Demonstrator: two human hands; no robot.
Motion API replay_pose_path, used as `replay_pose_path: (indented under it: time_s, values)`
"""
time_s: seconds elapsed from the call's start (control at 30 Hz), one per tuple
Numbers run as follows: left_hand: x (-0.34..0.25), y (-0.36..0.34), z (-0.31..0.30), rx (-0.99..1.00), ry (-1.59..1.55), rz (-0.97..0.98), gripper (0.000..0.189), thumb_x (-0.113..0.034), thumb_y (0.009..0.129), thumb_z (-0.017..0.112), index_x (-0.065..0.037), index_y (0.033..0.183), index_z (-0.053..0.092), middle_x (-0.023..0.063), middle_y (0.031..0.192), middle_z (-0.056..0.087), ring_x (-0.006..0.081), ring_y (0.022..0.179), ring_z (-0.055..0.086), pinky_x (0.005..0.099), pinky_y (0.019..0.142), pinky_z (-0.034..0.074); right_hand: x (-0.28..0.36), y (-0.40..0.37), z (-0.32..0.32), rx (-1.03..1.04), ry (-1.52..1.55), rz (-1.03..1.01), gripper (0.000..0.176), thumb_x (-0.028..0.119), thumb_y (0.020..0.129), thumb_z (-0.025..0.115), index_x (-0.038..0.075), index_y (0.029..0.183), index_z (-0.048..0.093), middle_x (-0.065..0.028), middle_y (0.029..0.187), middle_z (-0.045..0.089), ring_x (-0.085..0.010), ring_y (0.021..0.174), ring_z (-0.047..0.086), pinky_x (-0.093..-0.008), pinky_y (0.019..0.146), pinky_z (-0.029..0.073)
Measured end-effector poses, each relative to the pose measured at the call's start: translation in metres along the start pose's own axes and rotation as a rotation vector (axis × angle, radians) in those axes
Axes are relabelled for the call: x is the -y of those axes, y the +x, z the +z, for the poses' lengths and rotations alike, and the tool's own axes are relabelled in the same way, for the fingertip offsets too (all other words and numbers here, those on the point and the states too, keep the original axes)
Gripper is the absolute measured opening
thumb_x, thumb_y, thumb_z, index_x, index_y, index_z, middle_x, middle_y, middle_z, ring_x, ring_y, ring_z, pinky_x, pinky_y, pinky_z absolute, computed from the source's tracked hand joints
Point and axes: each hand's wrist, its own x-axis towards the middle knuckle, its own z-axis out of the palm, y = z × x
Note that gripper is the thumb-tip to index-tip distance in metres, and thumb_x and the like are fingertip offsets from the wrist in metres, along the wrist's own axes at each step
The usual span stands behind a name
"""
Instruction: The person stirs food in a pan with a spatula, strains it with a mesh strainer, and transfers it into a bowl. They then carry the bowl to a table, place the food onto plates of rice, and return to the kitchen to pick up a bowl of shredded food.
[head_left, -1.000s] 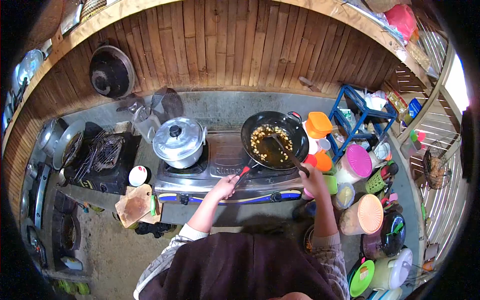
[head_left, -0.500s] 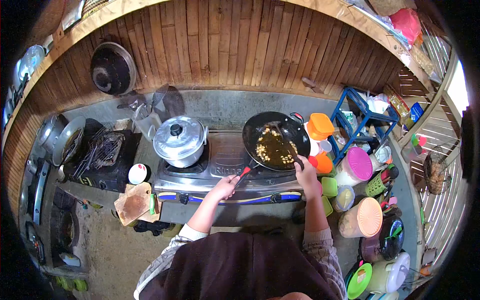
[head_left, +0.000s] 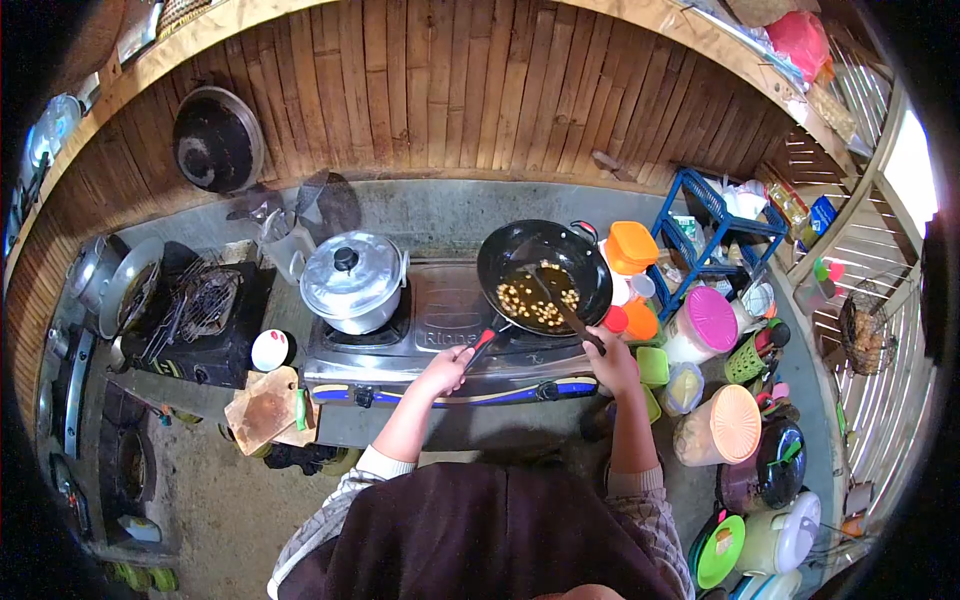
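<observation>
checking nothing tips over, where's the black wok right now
In the head view, the black wok is right of centre over the stove, between the lidded pot and the orange containers, its handle in the left hand.

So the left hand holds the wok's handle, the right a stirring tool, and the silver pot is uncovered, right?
No: the head view shows a lid on the silver pot. The left hand does hold the wok by its handle, the right hand a stirring tool.

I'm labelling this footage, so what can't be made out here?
In the head view:
What the pot holds: hidden by its lid.
Any flame beneath the wok: hidden by the wok.
What the pale pieces are: too small.
End of the wok handle: covered by the left hand.
</observation>
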Motion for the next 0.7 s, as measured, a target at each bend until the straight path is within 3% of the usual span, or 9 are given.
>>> replay_pose_path:
  time_s: [0.1, 0.23, 0.3, 0.33, 0.4, 0.63, 0.7]
  values:
    - [0.0, 0.0, 0.0, 0.004, 0.003, 0.02, 0.034, -0.036, 0.089, 0.043, -0.015, 0.114, 0.048, -0.0024, 0.053, 0.043, 0.0069, 0.039, 0.04, 0.0204, 0.033, 0.03, 0.015, -0.014, -0.016, 0.106, 0.016, 0.13, 0.029, 0.016, 0.078, 0.058, 0.004, 0.104, 0.055, -0.0197, 0.095, 0.059, -0.033, 0.091, 0.057, -0.0347, 0.077, 0.045]
    - [0.001, 0.002, 0.0, 0.002, 0.035, 0.029, 0.032, -0.036, 0.089, 0.042, -0.014, 0.112, 0.048, -0.0025, 0.052, 0.043, 0.0069, 0.039, 0.04, 0.0207, 0.033, 0.032, 0.007, -0.03, -0.027, 0.216, -0.025, 0.123, 0.029, 0.015, 0.077, 0.058, 0.005, 0.104, 0.054, -0.0199, 0.095, 0.059, -0.0334, 0.091, 0.057, -0.0358, 0.077, 0.045]
    - [0.002, 0.003, 0.0, 0.006, 0.032, 0.027, 0.032, -0.036, 0.089, 0.042, -0.014, 0.111, 0.049, -0.0025, 0.052, 0.043, 0.007, 0.038, 0.04, 0.0209, 0.032, 0.032, 0.011, -0.043, -0.036, 0.092, -0.044, -0.113, 0.032, 0.012, 0.076, 0.059, 0.0, 0.105, 0.053, -0.0144, 0.084, 0.059, -0.0312, 0.089, 0.056, -0.033, 0.079, 0.043]
    - [0.001, 0.003, 0.0, 0.005, 0.028, 0.024, 0.031, -0.036, 0.089, 0.042, -0.014, 0.11, 0.049, -0.0026, 0.052, 0.043, 0.0071, 0.038, 0.04, 0.0211, 0.032, 0.032, 0.008, -0.048, -0.038, 0.089, -0.047, -0.111, 0.032, 0.012, 0.076, 0.059, 0.0, 0.105, 0.053, -0.0144, 0.084, 0.059, -0.0312, 0.089, 0.056, -0.033, 0.079, 0.043]
    - [0.0, 0.002, -0.001, 0.006, 0.034, 0.028, 0.031, -0.036, 0.089, 0.041, -0.014, 0.11, 0.049, -0.0026, 0.052, 0.043, 0.0073, 0.038, 0.04, 0.0212, 0.032, 0.032, 0.003, -0.056, -0.044, 0.093, 0.094, -0.067, 0.029, 0.014, 0.077, 0.057, 0.007, 0.105, 0.054, -0.02, 0.092, 0.06, -0.0363, 0.09, 0.056, -0.039, 0.076, 0.044]
    - [0.005, 0.006, -0.002, 0.016, 0.034, 0.039, 0.031, -0.036, 0.089, 0.041, -0.015, 0.111, 0.05, -0.0022, 0.05, 0.042, 0.0079, 0.037, 0.039, 0.022, 0.032, 0.033, 0.051, -0.08, -0.104, 0.167, -0.159, 0.138, 0.026, 0.016, 0.078, 0.055, 0.009, 0.103, 0.056, -0.0203, 0.09, 0.059, -0.0373, 0.086, 0.056, -0.0415, 0.073, 0.045]
    - [0.006, 0.007, -0.001, 0.008, 0.041, 0.038, 0.031, -0.036, 0.089, 0.041, -0.016, 0.111, 0.05, -0.0022, 0.05, 0.043, 0.008, 0.037, 0.039, 0.0221, 0.032, 0.033, 0.052, -0.084, -0.116, 0.181, -0.121, 0.162, 0.029, 0.013, 0.076, 0.056, 0.004, 0.104, 0.055, -0.0201, 0.088, 0.06, -0.0343, 0.085, 0.058, -0.0379, 0.071, 0.045]
